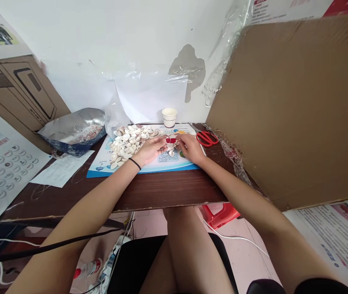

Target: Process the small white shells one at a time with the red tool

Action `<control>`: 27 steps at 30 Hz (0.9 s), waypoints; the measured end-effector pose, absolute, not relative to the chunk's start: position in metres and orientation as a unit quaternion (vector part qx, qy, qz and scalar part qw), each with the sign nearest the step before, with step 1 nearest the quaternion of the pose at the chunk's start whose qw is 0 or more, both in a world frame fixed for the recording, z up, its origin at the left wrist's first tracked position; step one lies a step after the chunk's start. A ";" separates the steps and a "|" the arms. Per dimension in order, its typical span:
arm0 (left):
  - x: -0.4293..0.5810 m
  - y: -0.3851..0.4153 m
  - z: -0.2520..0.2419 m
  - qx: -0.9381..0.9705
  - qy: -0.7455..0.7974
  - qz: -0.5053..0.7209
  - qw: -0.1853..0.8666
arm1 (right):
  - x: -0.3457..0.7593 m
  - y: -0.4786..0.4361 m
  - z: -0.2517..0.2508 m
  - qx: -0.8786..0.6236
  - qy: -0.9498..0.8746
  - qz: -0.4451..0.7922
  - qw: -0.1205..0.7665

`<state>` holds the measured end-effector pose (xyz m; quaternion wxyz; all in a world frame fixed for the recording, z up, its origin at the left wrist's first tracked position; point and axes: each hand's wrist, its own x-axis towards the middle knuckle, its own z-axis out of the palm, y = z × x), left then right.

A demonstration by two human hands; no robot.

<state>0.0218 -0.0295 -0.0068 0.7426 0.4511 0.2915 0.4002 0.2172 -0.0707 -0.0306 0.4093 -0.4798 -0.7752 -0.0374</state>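
Note:
My left hand [151,149] and my right hand [191,148] meet over a blue and white printed sheet [161,162] on the dark wooden table [161,190]. Between their pinched fingertips sits a small red and white piece [170,140]. Just below it a few small white shells lie on the sheet. A heap of white shells [129,141] lies directly left of my left hand. A black band circles my left wrist.
A white paper cup [169,117] stands behind the sheet. Red scissors [207,138] lie to the right of my right hand. A silver and blue bag [73,131] rests at the left. A large cardboard panel [293,106] walls the right side; papers lie at the left.

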 end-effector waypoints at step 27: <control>0.018 -0.015 -0.012 0.478 0.293 0.342 0.754 | 0.212 -0.078 -0.025 -0.483 -0.751 -0.062 0.446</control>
